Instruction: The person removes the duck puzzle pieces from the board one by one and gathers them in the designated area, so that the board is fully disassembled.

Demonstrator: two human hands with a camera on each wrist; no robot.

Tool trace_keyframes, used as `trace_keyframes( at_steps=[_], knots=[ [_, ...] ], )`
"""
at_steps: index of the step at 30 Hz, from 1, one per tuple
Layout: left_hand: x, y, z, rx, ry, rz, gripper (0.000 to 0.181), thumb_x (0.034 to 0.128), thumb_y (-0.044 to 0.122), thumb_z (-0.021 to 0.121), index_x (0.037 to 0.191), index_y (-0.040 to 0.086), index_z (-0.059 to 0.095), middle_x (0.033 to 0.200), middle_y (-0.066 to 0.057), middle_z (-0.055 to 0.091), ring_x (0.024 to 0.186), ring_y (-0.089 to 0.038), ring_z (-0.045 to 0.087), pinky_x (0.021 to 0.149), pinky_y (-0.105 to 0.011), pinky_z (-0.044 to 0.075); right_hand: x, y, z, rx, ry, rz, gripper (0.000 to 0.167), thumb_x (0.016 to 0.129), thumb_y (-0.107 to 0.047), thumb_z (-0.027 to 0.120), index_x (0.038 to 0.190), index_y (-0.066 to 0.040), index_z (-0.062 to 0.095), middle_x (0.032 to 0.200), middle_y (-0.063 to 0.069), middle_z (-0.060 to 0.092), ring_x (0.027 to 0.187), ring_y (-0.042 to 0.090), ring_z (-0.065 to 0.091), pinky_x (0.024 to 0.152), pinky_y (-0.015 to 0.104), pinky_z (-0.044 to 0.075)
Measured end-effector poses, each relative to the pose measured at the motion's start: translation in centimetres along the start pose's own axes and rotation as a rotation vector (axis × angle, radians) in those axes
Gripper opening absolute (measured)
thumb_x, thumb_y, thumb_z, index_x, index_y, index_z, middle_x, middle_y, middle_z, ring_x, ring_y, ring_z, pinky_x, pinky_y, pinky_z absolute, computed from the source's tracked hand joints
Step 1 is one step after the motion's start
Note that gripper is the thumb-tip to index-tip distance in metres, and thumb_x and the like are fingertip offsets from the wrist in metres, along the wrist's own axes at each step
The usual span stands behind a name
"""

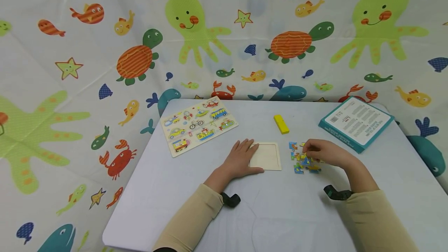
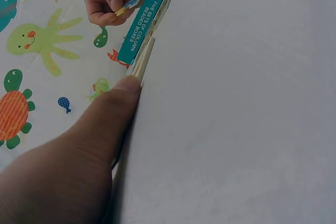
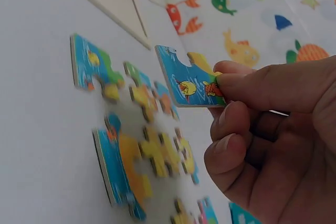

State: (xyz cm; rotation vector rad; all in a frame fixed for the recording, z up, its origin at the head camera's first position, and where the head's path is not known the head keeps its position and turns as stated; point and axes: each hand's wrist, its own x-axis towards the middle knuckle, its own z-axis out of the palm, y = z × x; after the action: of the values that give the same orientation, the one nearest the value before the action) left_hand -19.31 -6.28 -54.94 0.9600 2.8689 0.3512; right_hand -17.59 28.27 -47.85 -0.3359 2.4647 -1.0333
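Observation:
My right hand (image 1: 323, 153) pinches a blue corner jigsaw piece (image 3: 191, 80) with small fish on it, between thumb and forefinger, held above the table. Below it several loose jigsaw pieces (image 3: 113, 166) lie spread face up, partly hidden by the hand in the head view. My left hand (image 1: 240, 159) rests with straight, spread fingers on the left side of a square wooden puzzle frame (image 1: 279, 156). In the left wrist view the thumb (image 2: 113, 103) presses at the edge of that frame, seen nearly edge-on.
A yellow block (image 1: 281, 124) lies behind the frame. At the back left is a wooden picture board (image 1: 185, 121) with vehicles on it. A teal box (image 1: 357, 123) with a white label sits at the back right. A sea-animal cloth (image 1: 224, 42) hangs behind the white table (image 1: 280, 213).

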Motion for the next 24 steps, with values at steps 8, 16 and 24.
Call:
trace_keyframes(
  at_steps=[8, 16, 24],
  knots=[
    [0.1, 0.0, 0.1, 0.009, 0.000, -0.003, 0.097, 0.0828, 0.078, 0.053, 0.158, 0.023, 0.024, 0.165, -0.001, 0.021, 0.154, -0.022, 0.014, 0.125, -0.048, 0.009, -2.1, 2.2, -1.2, 0.032, 0.023, 0.005, 0.018, 0.098, -0.022, 0.061, 0.106, -0.006, 0.060, 0.085, 0.009, 0.056, 0.072, 0.018, 0.053, 0.062, 0.030, 0.044],
    [0.2, 0.0, 0.1, 0.019, -0.003, -0.003, 0.098, 0.0827, 0.078, 0.053, 0.158, 0.024, 0.024, 0.165, -0.001, 0.021, 0.154, -0.022, 0.014, 0.125, -0.048, 0.010, -3.1, 4.0, -1.4, 0.017, 0.026, 0.039, 0.016, 0.098, -0.023, 0.062, 0.104, -0.009, 0.062, 0.084, 0.006, 0.056, 0.075, 0.017, 0.053, 0.064, 0.028, 0.043],
    [0.1, 0.0, 0.1, 0.011, 0.015, 0.007, 0.097, 0.0829, 0.078, 0.053, 0.158, 0.023, 0.026, 0.165, -0.002, 0.022, 0.154, -0.023, 0.016, 0.125, -0.048, 0.010, -3.5, 5.1, -1.1, 0.028, 0.023, 0.069, 0.015, 0.097, -0.020, 0.062, 0.104, -0.008, 0.064, 0.089, 0.006, 0.057, 0.077, 0.014, 0.052, 0.064, 0.025, 0.042]
  ],
)
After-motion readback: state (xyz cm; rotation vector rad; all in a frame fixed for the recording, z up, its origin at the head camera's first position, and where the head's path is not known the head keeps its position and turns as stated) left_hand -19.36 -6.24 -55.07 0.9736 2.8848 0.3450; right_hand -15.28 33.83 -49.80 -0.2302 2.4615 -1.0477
